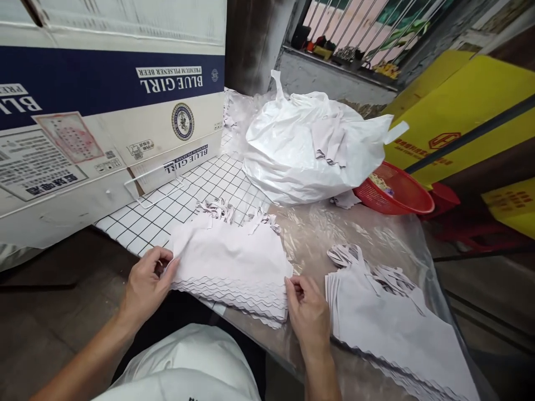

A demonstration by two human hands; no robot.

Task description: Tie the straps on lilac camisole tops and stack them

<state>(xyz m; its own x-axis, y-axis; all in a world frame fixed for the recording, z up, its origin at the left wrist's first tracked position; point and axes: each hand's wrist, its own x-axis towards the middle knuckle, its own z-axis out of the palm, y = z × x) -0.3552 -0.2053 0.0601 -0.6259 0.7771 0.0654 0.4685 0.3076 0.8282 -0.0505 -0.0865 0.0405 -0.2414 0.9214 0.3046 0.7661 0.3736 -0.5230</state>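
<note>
A stack of pale fabric pieces (234, 256) with wavy lower edges and thin straps at the top lies at the table's near edge. My left hand (149, 281) pinches the left edge of the stack between thumb and fingers. At the lower right corner my right hand (307, 306) has its thumb and curled fingers closed on the fabric's edge. To the right lies a second stack of similar pieces (388, 323), its straps bunched on top; neither hand is holding it.
A large Blue Girl carton (112, 106) stands at the left on the grid-patterned cloth (137, 225). Behind the stacks sits a full white plastic bag (288, 150), with a red basket (412, 195) beside it. Clear plastic sheeting (309, 234) covers the table's right part.
</note>
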